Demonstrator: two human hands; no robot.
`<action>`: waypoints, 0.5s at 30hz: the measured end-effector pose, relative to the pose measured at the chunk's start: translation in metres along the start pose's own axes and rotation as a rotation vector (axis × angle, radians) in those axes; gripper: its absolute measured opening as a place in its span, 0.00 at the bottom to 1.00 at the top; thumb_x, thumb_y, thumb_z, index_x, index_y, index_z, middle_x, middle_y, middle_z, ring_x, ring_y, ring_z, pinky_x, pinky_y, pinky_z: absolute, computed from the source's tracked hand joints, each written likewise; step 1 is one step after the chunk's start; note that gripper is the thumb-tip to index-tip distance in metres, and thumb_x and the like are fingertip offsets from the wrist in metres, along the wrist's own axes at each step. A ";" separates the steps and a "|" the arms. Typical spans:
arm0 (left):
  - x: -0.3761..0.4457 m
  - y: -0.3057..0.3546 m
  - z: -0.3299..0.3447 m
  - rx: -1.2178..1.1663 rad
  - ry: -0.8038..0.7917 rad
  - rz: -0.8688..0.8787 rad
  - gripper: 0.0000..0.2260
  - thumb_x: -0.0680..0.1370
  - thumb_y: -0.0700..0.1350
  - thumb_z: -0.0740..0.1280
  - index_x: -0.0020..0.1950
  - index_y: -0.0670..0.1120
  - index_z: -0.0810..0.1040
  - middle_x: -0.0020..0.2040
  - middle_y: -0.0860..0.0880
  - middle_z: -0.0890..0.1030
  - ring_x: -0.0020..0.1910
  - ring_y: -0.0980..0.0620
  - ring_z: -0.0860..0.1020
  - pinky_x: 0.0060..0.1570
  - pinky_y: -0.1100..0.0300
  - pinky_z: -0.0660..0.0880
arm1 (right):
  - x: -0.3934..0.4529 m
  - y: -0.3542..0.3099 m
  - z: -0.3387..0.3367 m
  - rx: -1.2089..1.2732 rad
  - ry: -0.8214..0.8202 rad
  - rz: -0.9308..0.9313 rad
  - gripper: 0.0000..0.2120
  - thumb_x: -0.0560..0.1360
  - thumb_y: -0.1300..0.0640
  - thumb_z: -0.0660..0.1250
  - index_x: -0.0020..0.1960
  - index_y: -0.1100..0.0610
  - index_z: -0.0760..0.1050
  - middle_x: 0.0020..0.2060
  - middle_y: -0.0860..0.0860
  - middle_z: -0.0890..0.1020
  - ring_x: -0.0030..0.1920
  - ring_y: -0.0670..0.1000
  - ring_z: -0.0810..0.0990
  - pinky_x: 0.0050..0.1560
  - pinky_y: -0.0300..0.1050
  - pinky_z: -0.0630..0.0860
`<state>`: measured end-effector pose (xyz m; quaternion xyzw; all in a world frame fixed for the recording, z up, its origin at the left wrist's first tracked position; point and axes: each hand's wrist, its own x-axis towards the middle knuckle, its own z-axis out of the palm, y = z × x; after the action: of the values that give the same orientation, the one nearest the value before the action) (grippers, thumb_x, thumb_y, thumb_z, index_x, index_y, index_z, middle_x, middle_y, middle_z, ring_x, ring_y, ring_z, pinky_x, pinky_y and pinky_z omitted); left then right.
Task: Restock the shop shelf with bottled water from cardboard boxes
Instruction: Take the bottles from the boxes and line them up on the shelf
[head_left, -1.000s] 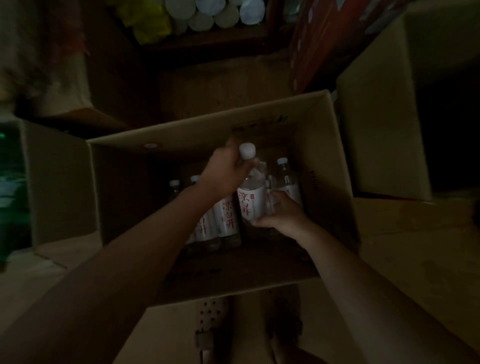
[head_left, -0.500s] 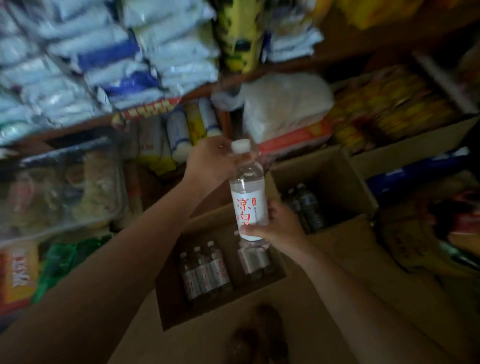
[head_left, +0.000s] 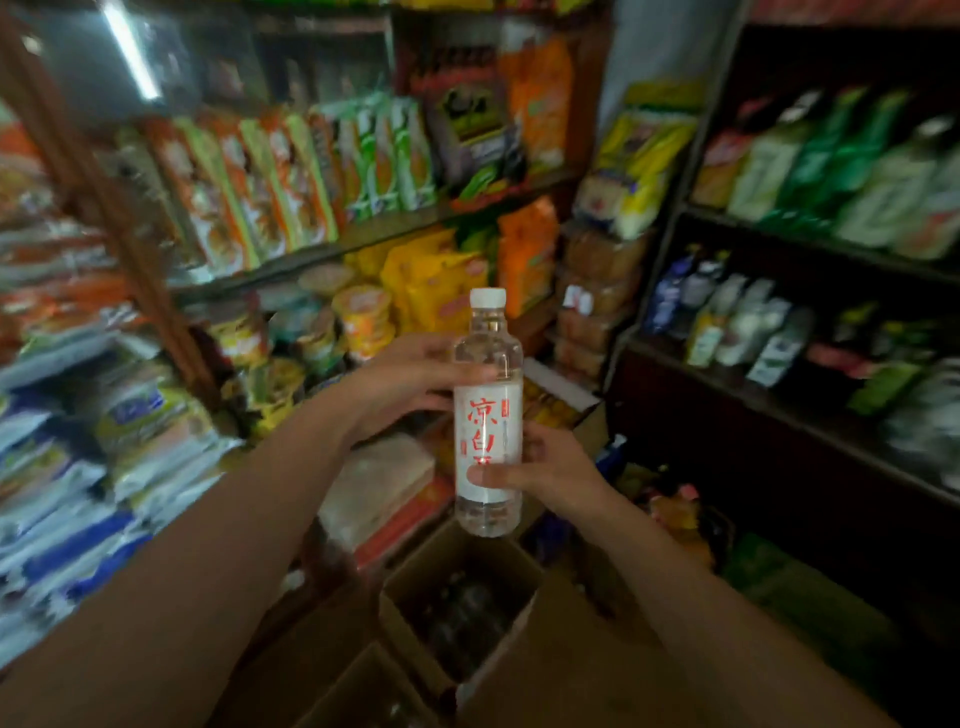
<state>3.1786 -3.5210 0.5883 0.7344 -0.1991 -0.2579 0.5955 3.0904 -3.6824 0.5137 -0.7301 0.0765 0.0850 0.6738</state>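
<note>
Head view: one water bottle (head_left: 487, 415) held upright in mid-air at frame centre, above the open cardboard box (head_left: 467, 566) on the floor. White cap on top, white label with red characters facing the camera.

Left hand (head_left: 410, 382) wraps the bottle's shoulder, fingers curled round the upper body, thumb across the front above the label. Right hand (head_left: 545, 467) grips low on the label, thumb pressed on the front, fingers curled behind.

More bottles sit in the box below, dim, count unclear. Shelves (head_left: 374, 228) ahead are packed with snack packets; dark rack (head_left: 789, 410) on the right holds bagged goods. No free slot for water is visible, view is blurred.

Risks, my read:
- Smooth label, slim bottle: switching to one hand could let it slip and drop into the box or onto the floor.
- Crowded shelves: pushing it in could knock packets off the edge.
- Low light: easy to misjudge the shelf lip and tip the bottle.
</note>
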 end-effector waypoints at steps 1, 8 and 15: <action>0.009 0.017 0.015 0.008 -0.027 0.021 0.20 0.67 0.47 0.74 0.58 0.46 0.79 0.53 0.48 0.84 0.55 0.50 0.82 0.56 0.52 0.77 | -0.009 -0.008 -0.018 0.000 0.044 -0.013 0.19 0.64 0.60 0.80 0.53 0.51 0.79 0.48 0.44 0.85 0.48 0.43 0.84 0.52 0.43 0.81; 0.084 0.112 0.152 0.068 -0.197 0.181 0.19 0.68 0.45 0.75 0.58 0.46 0.80 0.52 0.48 0.85 0.52 0.51 0.83 0.51 0.56 0.79 | -0.070 -0.046 -0.169 -0.038 0.348 -0.065 0.29 0.61 0.55 0.82 0.57 0.52 0.71 0.51 0.48 0.82 0.50 0.47 0.82 0.49 0.44 0.81; 0.163 0.197 0.313 0.074 -0.383 0.308 0.13 0.70 0.43 0.74 0.54 0.47 0.81 0.49 0.49 0.85 0.51 0.53 0.83 0.49 0.58 0.78 | -0.134 -0.058 -0.338 -0.066 0.647 -0.153 0.29 0.60 0.57 0.82 0.58 0.55 0.75 0.50 0.52 0.85 0.50 0.50 0.84 0.53 0.51 0.81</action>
<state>3.1169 -3.9016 0.7086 0.6543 -0.4274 -0.2910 0.5519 2.9798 -4.0148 0.6267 -0.7441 0.2285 -0.1998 0.5951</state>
